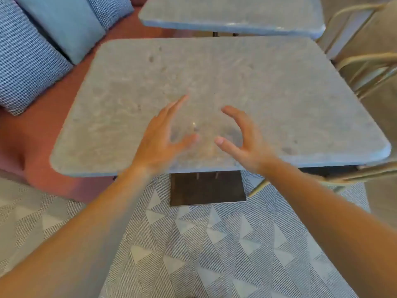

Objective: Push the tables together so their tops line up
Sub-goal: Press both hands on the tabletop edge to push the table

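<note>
Left grip: my left hand point(160, 138) is spread wide, fingers straight and fanned toward 1 o'clock, thumb out toward 3 o'clock. It holds nothing. It is over the near bench; I cannot tell whether the palm touches the top, since the hand is blurred.

Right grip: my right hand point(243, 138) is open in a loose curl, fingers hooked toward 10 o'clock, thumb pointing at 9 o'clock toward the left thumb. It holds nothing either. Whether it touches the stone I cannot tell.

Between the grips: the two thumbs are near each other but apart, with bare benchtop showing in the gap.

Near bench point(214, 82): grey mottled stone top with rounded corners, filling the middle of the view. My hands are over its 6 o'clock part, close to the near edge. Its dark flat base point(207, 190) shows on the floor below that edge.

Far bench point(232, 11): same grey top, at 12 o'clock. Its near edge is skewed against the near bench's far edge, not parallel. At the right the two edges look close, and at the left there is a clear gap. The tops are not lined up.

Seat point(53, 104): reddish, at 9 o'clock beside the near bench, with blue and checked cushions point(58, 24) toward 10 and 11 o'clock.

Chairs point(365, 61): pale curved frames at 2 to 3 o'clock, just beside the near bench's right edge.

Rug point(204, 254): grey triangle pattern under my forearms at 6 o'clock.
</note>
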A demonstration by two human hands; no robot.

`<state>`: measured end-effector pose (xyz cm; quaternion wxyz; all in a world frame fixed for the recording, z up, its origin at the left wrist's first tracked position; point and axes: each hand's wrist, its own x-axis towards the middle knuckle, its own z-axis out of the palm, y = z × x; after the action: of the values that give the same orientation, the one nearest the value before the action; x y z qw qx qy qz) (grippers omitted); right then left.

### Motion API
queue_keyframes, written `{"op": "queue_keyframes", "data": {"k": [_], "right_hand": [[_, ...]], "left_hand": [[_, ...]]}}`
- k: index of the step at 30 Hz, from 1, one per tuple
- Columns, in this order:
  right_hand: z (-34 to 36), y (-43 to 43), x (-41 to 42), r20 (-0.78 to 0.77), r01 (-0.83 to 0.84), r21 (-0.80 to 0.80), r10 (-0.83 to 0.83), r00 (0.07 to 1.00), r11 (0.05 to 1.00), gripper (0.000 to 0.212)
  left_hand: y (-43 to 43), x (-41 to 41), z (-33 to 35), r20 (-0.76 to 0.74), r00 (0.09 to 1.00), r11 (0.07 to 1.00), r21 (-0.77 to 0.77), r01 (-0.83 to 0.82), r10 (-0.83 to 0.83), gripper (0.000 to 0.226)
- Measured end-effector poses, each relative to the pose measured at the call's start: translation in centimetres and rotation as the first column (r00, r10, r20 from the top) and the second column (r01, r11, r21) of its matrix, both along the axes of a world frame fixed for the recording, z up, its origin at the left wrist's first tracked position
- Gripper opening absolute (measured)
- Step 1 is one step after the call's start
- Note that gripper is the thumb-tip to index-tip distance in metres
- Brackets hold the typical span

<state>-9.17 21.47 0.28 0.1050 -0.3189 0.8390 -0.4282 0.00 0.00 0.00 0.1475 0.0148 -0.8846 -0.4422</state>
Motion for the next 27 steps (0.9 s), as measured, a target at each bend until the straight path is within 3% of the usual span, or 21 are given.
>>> {"op": "queue_keyframes", "data": {"k": [2, 4, 7, 15, 27], "right_hand": [[-2.6, -0.7, -1.1, -0.148, 0.003, 0.229, 0.032, 0.988, 0.973, 0.089], [-5.3, -1.2, -1.5, -0.285, 0.029, 0.461, 0.117, 0.951, 0.887, 0.092], [-6.8, -1.8, -1.7, -0.422, 0.103, 0.505, 0.142, 0.895, 0.857, 0.092], [-6.8, -1.4, -1.7, -0.374, 0.13, 0.682, 0.191, 0.908, 0.72, 0.118], [-8.4, -0.7, -2.8, -0.51, 0.178, 0.701, 0.311, 0.802, 0.69, 0.117]], "left_hand": [[-1.0, -0.9, -2.3, 0.133, 0.991, 0.967, -0.254, 0.004, 0.031, 0.106], [-1.7, -1.4, -4.6, 0.253, 0.964, 0.894, -0.447, 0.039, 0.085, 0.117], [-1.5, -1.7, -6.4, 0.247, 0.959, 0.792, -0.609, 0.041, 0.14, 0.119], [-1.3, -0.4, -8.0, 0.219, 0.947, 0.684, -0.729, -0.002, 0.236, 0.12], [-2.7, -0.9, -9.4, 0.16, 0.954, 0.58, -0.814, -0.016, 0.252, 0.122]]}}
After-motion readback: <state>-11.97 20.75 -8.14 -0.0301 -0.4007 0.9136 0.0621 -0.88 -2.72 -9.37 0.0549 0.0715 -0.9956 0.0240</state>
